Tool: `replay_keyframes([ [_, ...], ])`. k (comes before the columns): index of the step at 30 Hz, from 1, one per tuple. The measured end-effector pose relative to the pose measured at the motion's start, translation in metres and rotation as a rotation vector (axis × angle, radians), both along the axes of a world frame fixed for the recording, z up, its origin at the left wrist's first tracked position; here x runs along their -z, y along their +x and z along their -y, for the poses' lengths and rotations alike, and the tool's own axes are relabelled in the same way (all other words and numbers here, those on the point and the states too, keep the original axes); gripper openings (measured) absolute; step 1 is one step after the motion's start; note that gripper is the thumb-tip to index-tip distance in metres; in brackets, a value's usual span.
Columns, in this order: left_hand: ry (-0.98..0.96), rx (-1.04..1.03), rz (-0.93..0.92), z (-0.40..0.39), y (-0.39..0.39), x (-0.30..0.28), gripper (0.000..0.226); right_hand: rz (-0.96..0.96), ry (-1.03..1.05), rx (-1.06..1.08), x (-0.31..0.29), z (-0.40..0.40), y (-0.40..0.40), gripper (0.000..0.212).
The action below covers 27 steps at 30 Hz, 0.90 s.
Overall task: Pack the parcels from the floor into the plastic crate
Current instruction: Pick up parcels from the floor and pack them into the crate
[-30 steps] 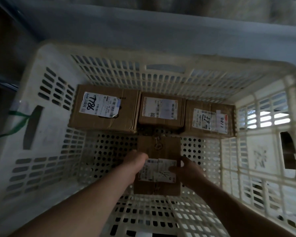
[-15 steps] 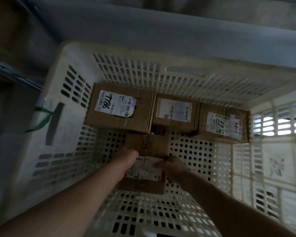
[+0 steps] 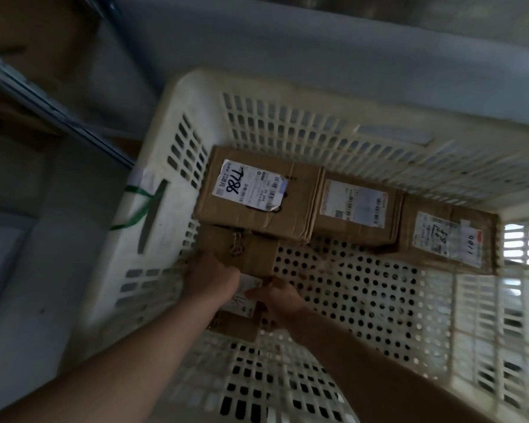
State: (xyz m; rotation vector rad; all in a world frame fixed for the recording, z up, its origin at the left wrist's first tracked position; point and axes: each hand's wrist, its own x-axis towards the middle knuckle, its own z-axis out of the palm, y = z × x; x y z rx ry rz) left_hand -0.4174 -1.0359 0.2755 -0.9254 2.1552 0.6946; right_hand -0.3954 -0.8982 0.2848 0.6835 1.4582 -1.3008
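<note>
A cream plastic crate [image 3: 333, 96] with perforated walls and floor fills the view. Three brown cardboard parcels stand in a row along its far wall: one marked 7786 [image 3: 257, 193], a middle one [image 3: 355, 209] and a right one marked 1100 [image 3: 449, 236]. A fourth, narrow brown parcel [image 3: 242, 251] lies on the crate floor at the near left, touching the 7786 parcel. My left hand [image 3: 211, 279] grips its left side and my right hand [image 3: 278, 297] grips its right edge over the white label.
A green strap [image 3: 135, 209] hangs through the handle slot in the crate's left wall. A metal shelf rail [image 3: 58, 114] and grey floor [image 3: 22, 285] lie left of the crate. A grey wall [image 3: 287, 41] stands behind it.
Both hands have slid the narrow parcel from the middle of the crate floor to the left, up against the left wall below the 7786 parcel.
</note>
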Motion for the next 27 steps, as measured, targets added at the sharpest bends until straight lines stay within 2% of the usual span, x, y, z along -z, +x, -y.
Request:
replay_keyframes([
  [3, -0.042, 0.100, 0.030, -0.005, 0.003, -0.004, 0.069, -0.007, -0.007, -0.005, 0.000, 0.001, -0.001, 0.015],
  [6, 0.012, 0.149, 0.042, -0.011, 0.001, -0.008, 0.065, -0.011, -0.012, -0.049, 0.000, -0.003, -0.002, 0.006],
  [9, 0.044, 0.151, 0.040, -0.012, -0.003, -0.013, 0.060, -0.018, 0.009, -0.073, -0.002, -0.009, 0.000, 0.031],
  [13, 0.105, 0.132, 0.044, -0.015, -0.004, -0.026, 0.063, -0.048, -0.012, 0.083, -0.013, -0.025, -0.003, 0.035],
  [17, 0.144, 0.118, 0.014, -0.032, -0.004, -0.044, 0.060, -0.181, 0.090, 0.038, -0.020, -0.039, -0.004, 0.086],
  [20, 0.176, 0.102, -0.003, -0.050, -0.004, -0.059, 0.065, -0.262, 0.125, 0.046, -0.036, -0.056, -0.003, 0.077],
  [24, 0.236, 0.081, -0.088, -0.074, 0.000, -0.086, 0.068, -0.329, 0.123, 0.078, -0.062, -0.084, -0.002, 0.041],
  [26, 0.288, 0.049, -0.139, -0.088, 0.002, -0.099, 0.062, -0.398, 0.158, 0.065, -0.082, -0.097, 0.001, 0.044],
  [27, 0.309, 0.028, -0.171, -0.097, 0.004, -0.107, 0.047, -0.412, 0.177, 0.072, -0.092, -0.105, 0.002, 0.049],
])
